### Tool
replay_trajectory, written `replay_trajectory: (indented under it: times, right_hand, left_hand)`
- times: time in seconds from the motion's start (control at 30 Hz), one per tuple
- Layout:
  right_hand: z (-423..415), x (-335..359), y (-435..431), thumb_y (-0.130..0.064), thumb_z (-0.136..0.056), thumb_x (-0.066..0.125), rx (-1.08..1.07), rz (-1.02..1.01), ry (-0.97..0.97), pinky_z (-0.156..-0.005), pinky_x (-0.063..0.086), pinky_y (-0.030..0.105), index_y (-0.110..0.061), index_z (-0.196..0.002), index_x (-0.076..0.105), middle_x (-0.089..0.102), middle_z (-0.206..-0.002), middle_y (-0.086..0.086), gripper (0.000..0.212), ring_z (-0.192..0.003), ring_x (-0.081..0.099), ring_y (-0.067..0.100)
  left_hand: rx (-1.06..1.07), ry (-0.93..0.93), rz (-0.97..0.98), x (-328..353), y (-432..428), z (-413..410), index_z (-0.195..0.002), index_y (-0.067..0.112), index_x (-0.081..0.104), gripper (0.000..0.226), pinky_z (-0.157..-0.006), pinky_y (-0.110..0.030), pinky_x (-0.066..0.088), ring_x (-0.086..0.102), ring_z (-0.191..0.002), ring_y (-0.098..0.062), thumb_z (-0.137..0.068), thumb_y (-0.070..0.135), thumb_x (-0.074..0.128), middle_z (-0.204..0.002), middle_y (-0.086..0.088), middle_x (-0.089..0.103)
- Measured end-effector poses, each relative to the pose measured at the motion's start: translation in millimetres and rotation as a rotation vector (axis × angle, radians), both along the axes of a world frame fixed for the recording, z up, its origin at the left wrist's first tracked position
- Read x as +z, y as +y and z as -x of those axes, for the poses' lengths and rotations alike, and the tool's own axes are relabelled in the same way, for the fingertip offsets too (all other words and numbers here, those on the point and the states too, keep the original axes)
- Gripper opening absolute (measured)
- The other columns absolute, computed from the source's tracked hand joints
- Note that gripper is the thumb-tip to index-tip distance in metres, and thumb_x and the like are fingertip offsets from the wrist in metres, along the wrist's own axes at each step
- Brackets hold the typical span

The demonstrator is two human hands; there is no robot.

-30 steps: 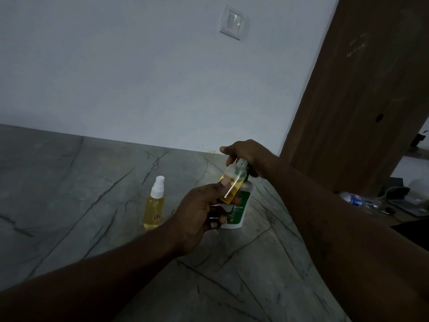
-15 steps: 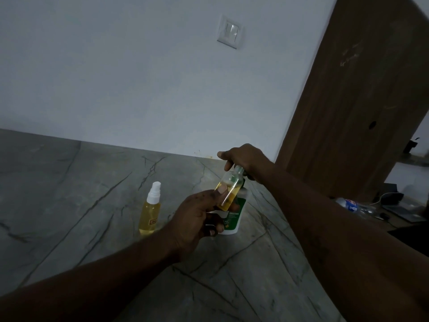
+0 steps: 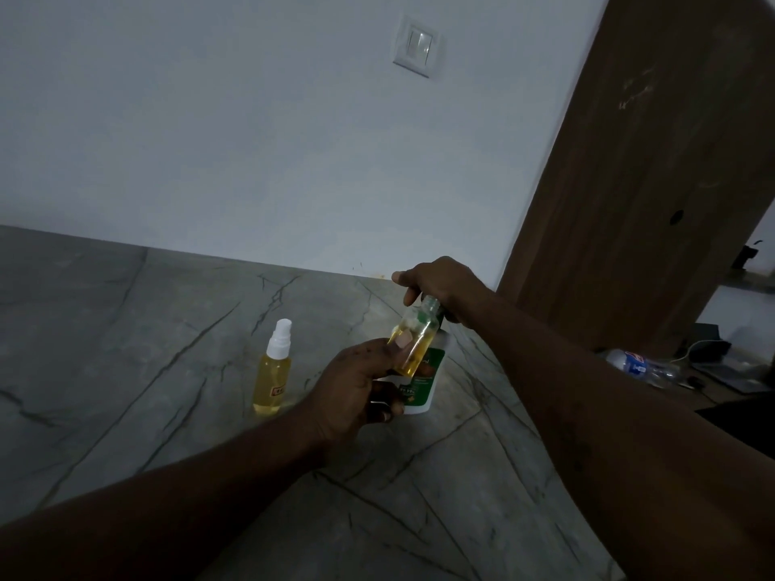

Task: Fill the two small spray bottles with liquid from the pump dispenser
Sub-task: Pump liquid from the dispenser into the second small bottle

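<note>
My left hand (image 3: 356, 392) grips a small clear bottle (image 3: 415, 341) without its cap, tilted, with yellow liquid in its lower part. Its open neck sits just under my right hand (image 3: 440, 287), whose fingers curl over the pump head of the white and green dispenser (image 3: 423, 383). The dispenser stands on the grey marble floor (image 3: 167, 371), mostly hidden behind the small bottle and my left hand. A second small spray bottle (image 3: 272, 371), full of yellow liquid and closed with a white spray cap, stands upright to the left.
A white wall with a light switch (image 3: 417, 46) rises behind the floor. A brown wooden door (image 3: 629, 203) stands at the right. Past it lie a plastic water bottle (image 3: 637, 364), cables and dark devices.
The small bottle sits a little lower in view, as does everything else, from a head shift. Both hands keep their hold on the bottle and the pump.
</note>
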State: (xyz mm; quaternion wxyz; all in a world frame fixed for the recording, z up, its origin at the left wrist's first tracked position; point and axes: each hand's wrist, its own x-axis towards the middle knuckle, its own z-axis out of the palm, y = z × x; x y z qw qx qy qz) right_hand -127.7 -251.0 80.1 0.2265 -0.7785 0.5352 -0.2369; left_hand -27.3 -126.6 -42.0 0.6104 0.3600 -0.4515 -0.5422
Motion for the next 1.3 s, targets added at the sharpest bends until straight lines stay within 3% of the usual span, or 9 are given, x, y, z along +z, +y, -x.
replay_trajectory:
  times: [0.2,0.3,0.43,0.53,0.73,1.13,1.3]
  right_hand:
    - [0,2,-1,-0.045,-0.089,0.067,-0.011,0.018,-0.053,-0.052,0.038,0.028,-0.016,-0.058,0.069,0.057,-0.057,-0.005,0.043,-0.056,0.05,0.016]
    - [-1,-5,-2,-0.045,-0.091,0.067,-0.006,-0.004,-0.046,-0.052,0.038,0.029,-0.016,-0.059,0.07,0.057,-0.06,-0.002,0.043,-0.056,0.049,0.017]
    - [-1,-6,-2,-0.046,-0.091,0.065,0.008,0.008,-0.047,-0.049,0.037,0.029,-0.015,-0.061,0.071,0.056,-0.064,0.001,0.043,-0.055,0.048,0.018]
    - [0,-5,2,-0.045,-0.092,0.064,0.022,0.035,-0.021,-0.05,0.037,0.029,-0.015,-0.06,0.07,0.057,-0.065,0.001,0.044,-0.056,0.049,0.018]
    - [0,4,4,-0.045,-0.089,0.068,0.025,0.078,-0.027,-0.049,0.035,0.026,-0.015,-0.06,0.07,0.058,-0.06,-0.004,0.042,-0.052,0.048,0.014]
    - [1,-7,0,-0.042,-0.092,0.065,0.037,0.051,-0.058,-0.05,0.037,0.029,-0.017,-0.059,0.069,0.058,-0.068,0.0,0.041,-0.06,0.049,0.017]
    - [1,1,2,-0.044,-0.089,0.067,0.027,0.057,-0.034,-0.052,0.038,0.028,-0.016,-0.059,0.069,0.058,-0.068,-0.001,0.042,-0.06,0.049,0.016]
  left_hand:
    - [0.027,-0.019,0.017,1,0,2,-0.116,0.012,0.072,0.058,-0.051,-0.025,0.045,0.054,-0.056,-0.016,-0.081,0.057,0.063,-0.119,-0.016,0.072]
    - [0.02,-0.062,0.046,3,4,3,-0.111,0.016,0.073,0.048,-0.051,-0.025,0.044,0.054,-0.054,-0.019,-0.086,0.057,0.067,-0.106,-0.007,0.077]
    - [0.111,-0.359,0.138,6,13,9,-0.117,0.034,0.062,0.041,-0.05,-0.03,0.049,0.063,-0.056,-0.029,-0.085,0.058,0.054,-0.09,0.007,0.079]
    - [0.226,-0.464,0.17,1,15,14,-0.125,0.035,0.057,0.047,-0.048,-0.025,0.051,0.068,-0.054,-0.021,-0.087,0.062,0.051,-0.09,0.006,0.079]
    - [0.371,-0.466,0.208,-2,8,12,-0.121,0.026,0.059,0.042,-0.05,-0.019,0.051,0.068,-0.055,-0.015,-0.093,0.056,0.052,-0.084,-0.003,0.075]
    - [0.392,-0.458,0.206,-8,9,16,-0.118,0.025,0.061,0.031,-0.049,-0.021,0.052,0.067,-0.053,-0.017,-0.099,0.049,0.054,-0.085,-0.002,0.075]
    - [0.386,-0.433,0.201,-6,10,17,-0.117,0.026,0.061,0.038,-0.049,-0.021,0.052,0.066,-0.053,-0.016,-0.093,0.055,0.052,-0.083,-0.003,0.074]
